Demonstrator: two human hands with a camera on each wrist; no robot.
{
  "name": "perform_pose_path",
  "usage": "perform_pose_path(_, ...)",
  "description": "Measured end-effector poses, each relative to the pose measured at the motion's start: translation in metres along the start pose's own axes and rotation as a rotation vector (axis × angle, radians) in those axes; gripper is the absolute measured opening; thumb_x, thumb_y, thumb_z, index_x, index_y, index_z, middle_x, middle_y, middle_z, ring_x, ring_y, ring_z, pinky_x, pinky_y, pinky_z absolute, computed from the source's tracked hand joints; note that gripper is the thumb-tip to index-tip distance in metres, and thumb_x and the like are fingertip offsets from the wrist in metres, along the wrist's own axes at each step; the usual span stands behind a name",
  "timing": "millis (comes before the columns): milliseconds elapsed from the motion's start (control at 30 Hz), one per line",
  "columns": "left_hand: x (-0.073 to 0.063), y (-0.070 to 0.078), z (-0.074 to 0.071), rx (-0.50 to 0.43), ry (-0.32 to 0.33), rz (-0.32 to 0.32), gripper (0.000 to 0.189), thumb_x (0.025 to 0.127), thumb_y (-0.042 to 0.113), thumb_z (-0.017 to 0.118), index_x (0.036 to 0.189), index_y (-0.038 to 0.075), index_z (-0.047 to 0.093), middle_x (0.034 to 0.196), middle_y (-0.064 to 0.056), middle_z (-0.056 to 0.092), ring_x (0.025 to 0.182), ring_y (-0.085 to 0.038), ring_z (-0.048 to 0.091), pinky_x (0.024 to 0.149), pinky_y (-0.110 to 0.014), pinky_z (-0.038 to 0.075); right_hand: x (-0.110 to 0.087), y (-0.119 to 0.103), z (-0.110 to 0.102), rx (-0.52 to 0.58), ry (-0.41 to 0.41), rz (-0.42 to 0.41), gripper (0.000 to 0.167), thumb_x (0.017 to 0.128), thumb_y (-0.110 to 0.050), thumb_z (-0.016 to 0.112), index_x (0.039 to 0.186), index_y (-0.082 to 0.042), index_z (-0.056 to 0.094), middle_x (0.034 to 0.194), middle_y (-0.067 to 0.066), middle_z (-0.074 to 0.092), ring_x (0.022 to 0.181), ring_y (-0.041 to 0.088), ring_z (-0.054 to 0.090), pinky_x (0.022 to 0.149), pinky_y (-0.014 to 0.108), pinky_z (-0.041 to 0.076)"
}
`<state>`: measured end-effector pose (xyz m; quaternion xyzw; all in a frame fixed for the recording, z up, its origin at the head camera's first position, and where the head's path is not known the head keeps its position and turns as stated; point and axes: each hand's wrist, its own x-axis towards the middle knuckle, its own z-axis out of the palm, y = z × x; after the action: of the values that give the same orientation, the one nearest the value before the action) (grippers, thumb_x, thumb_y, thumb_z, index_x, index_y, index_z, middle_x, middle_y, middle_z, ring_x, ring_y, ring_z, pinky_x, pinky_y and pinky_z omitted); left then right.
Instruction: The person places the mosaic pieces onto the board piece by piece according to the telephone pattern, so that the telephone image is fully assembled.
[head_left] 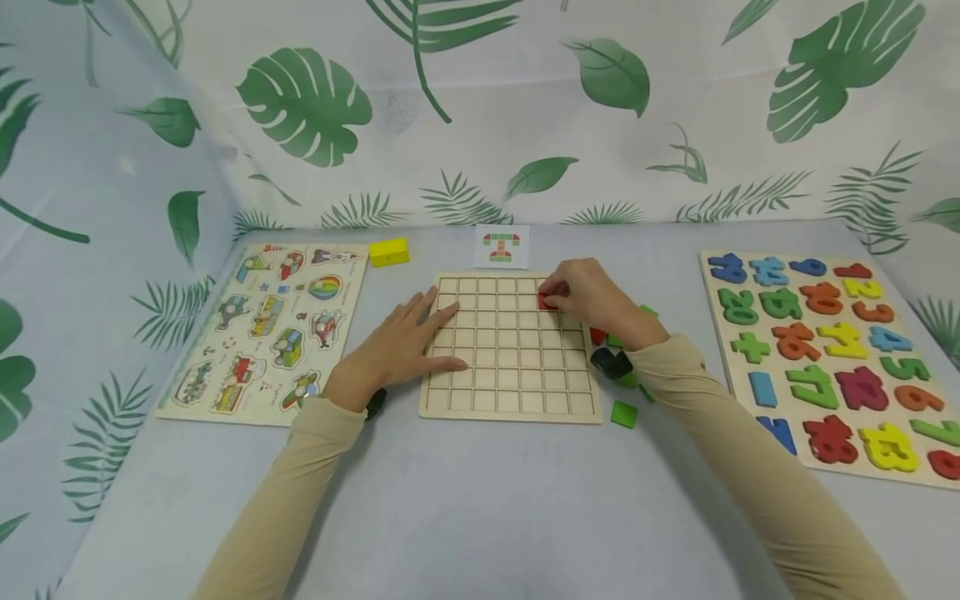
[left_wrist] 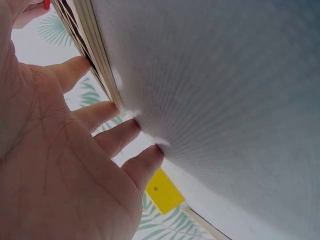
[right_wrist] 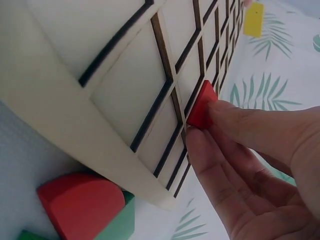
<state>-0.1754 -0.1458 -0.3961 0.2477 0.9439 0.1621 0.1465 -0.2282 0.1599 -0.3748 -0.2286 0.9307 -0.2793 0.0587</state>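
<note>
A wooden grid board (head_left: 510, 350) lies flat in the middle of the table. My right hand (head_left: 588, 292) pinches a red tile (right_wrist: 202, 106) between thumb and fingers at the board's upper right cells; in the right wrist view the tile is tilted against the grid lines. My left hand (head_left: 401, 342) rests with spread fingers on the board's left edge, holding no piece. Just past the board's right edge lie a red rounded piece (right_wrist: 82, 205) and several green pieces, one of them a green square (head_left: 624, 414). My right wrist partly hides this group.
Behind the board is a card (head_left: 502, 247) with a red and green T-shaped pattern. A yellow block (head_left: 389, 252) stands at the back left. On the left lies a picture puzzle board (head_left: 262, 333), on the right a number puzzle board (head_left: 787, 333). A leaf-patterned cloth hangs behind.
</note>
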Motion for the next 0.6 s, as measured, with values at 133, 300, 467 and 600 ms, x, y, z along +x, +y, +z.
perform_pose_path(133, 0.000, 0.000, -0.001, 0.006, 0.000, 0.002, 0.092, 0.098, 0.057, 0.066, 0.168, 0.015, 0.024, 0.174, -0.021, 0.004, 0.159, -0.044, 0.006, 0.128, -0.057, 0.008, 0.001, -0.002, 0.001, -0.030, 0.007, -0.010, 0.015, 0.093, 0.008, 0.072, 0.108, 0.011, 0.077, 0.107, 0.026, 0.075, 0.102, 0.039, 0.071, 0.086, 0.048, 0.059)
perform_pose_path(300, 0.000, 0.000, 0.000, 0.003, 0.000, 0.005, 0.093, 0.098, 0.057, 0.066, 0.168, 0.014, 0.023, 0.174, -0.022, 0.004, 0.160, -0.044, 0.005, 0.128, -0.056, 0.007, 0.004, -0.006, 0.003, -0.045, -0.002, 0.021, 0.015, 0.093, 0.011, 0.070, 0.106, 0.011, 0.078, 0.108, 0.026, 0.076, 0.106, 0.040, 0.071, 0.090, 0.048, 0.058)
perform_pose_path(467, 0.001, -0.001, 0.001, 0.006, 0.008, 0.010, 0.092, 0.098, 0.057, 0.066, 0.168, 0.014, 0.024, 0.174, -0.022, 0.005, 0.159, -0.044, 0.006, 0.128, -0.056, 0.008, 0.002, -0.006, 0.002, -0.027, -0.012, 0.007, 0.015, 0.095, 0.011, 0.068, 0.107, 0.012, 0.077, 0.109, 0.026, 0.075, 0.106, 0.040, 0.071, 0.090, 0.048, 0.058)
perform_pose_path(600, 0.000, -0.001, 0.001, 0.006, 0.010, 0.012, 0.092, 0.099, 0.056, 0.066, 0.168, 0.013, 0.024, 0.173, -0.023, 0.005, 0.159, -0.044, 0.006, 0.128, -0.057, 0.008, -0.004, 0.003, -0.003, 0.010, -0.036, -0.069, 0.017, 0.096, 0.008, 0.068, 0.110, 0.011, 0.077, 0.109, 0.024, 0.074, 0.104, 0.038, 0.071, 0.088, 0.048, 0.059)
